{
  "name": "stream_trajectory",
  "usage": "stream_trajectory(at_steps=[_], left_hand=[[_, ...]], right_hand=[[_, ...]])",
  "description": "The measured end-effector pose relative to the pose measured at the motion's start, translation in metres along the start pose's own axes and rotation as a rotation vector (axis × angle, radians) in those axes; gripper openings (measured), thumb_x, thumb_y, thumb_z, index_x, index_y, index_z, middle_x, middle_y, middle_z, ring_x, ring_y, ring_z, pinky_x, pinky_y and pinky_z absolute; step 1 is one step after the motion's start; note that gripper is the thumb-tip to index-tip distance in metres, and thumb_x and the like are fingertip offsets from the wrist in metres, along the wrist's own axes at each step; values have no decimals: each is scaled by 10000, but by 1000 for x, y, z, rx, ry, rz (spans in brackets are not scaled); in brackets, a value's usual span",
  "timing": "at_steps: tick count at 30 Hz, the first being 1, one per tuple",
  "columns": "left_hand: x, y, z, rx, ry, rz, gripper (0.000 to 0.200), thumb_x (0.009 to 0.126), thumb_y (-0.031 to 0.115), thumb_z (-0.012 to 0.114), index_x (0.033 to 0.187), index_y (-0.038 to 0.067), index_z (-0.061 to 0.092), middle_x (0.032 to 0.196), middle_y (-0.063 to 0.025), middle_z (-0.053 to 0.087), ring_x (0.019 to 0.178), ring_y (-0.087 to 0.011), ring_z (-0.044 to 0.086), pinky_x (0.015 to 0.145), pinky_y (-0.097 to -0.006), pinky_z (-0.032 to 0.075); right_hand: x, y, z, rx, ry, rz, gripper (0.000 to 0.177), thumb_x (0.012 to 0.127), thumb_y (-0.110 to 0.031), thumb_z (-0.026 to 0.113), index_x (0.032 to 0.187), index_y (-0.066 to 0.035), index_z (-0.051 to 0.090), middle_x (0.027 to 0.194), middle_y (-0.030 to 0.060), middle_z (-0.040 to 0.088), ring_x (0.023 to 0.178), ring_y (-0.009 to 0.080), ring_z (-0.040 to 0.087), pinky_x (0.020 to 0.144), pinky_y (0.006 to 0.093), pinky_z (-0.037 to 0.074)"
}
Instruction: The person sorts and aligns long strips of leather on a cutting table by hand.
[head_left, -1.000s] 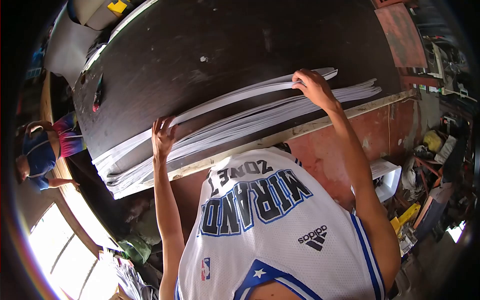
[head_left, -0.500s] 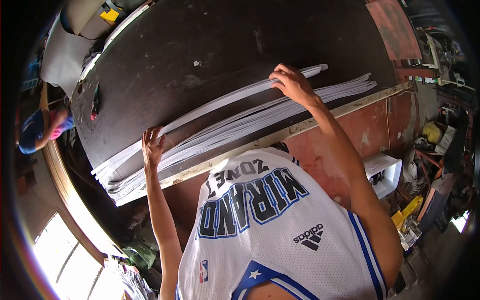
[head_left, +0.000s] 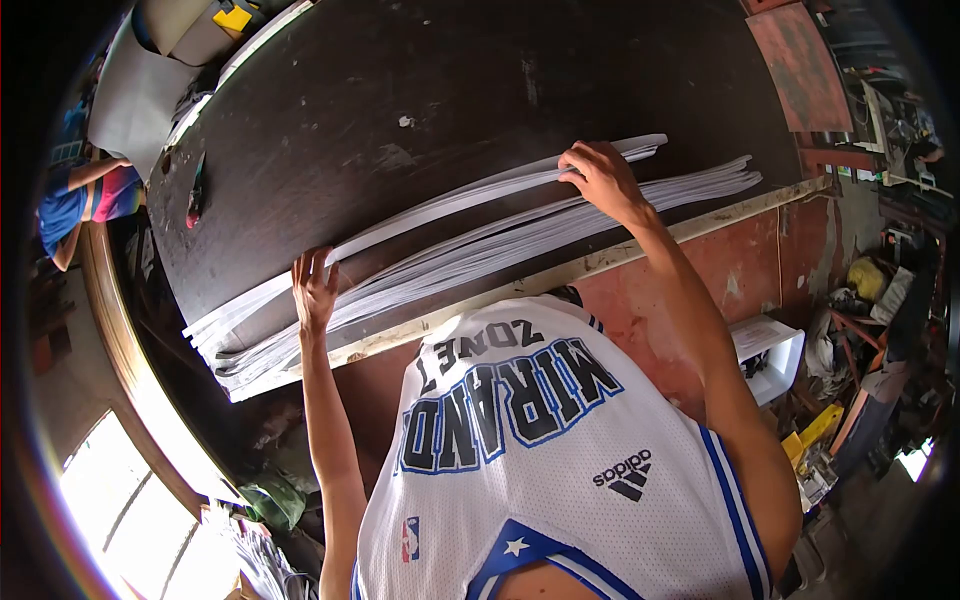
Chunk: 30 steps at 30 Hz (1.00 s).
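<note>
A narrow bundle of long white strips (head_left: 450, 203) lies slantwise across the dark tabletop, and both my hands are on it. My left hand (head_left: 316, 292) is bent over the bundle toward its left end, with thumb and fingers at the edges. Near the right end, my right hand (head_left: 606, 182) pinches the same strips between thumb and fingers. A thicker pile of similar white strips (head_left: 480, 250) lies closer to me, along the table's front edge. At the left, the ends of both groups come together and overlap. My palms and fingers hide parts of the strips.
The dark table (head_left: 500, 70) has a worn pale front edge (head_left: 700, 228). A red-handled tool (head_left: 194, 205) lies at its left. Another person (head_left: 90, 195) is at far left. A white container (head_left: 768, 355) and clutter stand at right below the table.
Both hands stay on the strips; the right shows slightly farther right as the view shifts a little. The person at far left has moved and shows more of the body and arms.
</note>
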<state>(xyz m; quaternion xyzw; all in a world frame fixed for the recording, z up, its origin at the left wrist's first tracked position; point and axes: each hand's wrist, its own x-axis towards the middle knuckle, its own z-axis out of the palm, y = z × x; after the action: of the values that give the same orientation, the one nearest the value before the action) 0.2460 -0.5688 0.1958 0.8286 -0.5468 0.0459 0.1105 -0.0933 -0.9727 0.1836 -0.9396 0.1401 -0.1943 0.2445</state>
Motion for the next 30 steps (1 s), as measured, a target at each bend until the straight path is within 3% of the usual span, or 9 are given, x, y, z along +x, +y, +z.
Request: stream_trajectory(at_steps=[3, 13, 19, 30], left_hand=[[5, 4, 5, -15, -6, 18, 356, 794, 55, 747, 1137, 64, 655, 1101, -117, 648, 995, -314, 613, 883, -427, 489], [21, 27, 11, -77, -37, 45, 342, 810, 78, 743, 1141, 69, 659, 1097, -115, 653, 1008, -304, 611, 879, -428, 479], [23, 32, 14, -65, -26, 58, 371, 812, 76, 733, 1165, 58, 620, 1090, -126, 636, 1017, -320, 596, 893, -436, 459], [30, 38, 18, -73, -39, 62, 371, 793, 72, 747, 1142, 57, 623, 1071, -131, 632, 1031, -324, 595, 907, -442, 453]], right_hand=[[-1, 7, -5, 22, 23, 3, 198, 773, -98, 761, 844, -92, 576, 783, 50, 596, 753, 279, 620, 723, 401, 483], [-4, 24, -25, -43, -119, 192, 255, 805, -107, 747, 1049, -56, 691, 917, 90, 634, 871, 301, 623, 807, 412, 498], [-3, 26, -28, -54, -154, 193, 253, 822, -95, 727, 1069, -45, 706, 937, 99, 621, 894, 303, 610, 829, 411, 499], [1, 23, -42, 29, -269, 277, 301, 853, -23, 685, 1149, -69, 717, 900, 97, 596, 849, 273, 596, 771, 412, 471]])
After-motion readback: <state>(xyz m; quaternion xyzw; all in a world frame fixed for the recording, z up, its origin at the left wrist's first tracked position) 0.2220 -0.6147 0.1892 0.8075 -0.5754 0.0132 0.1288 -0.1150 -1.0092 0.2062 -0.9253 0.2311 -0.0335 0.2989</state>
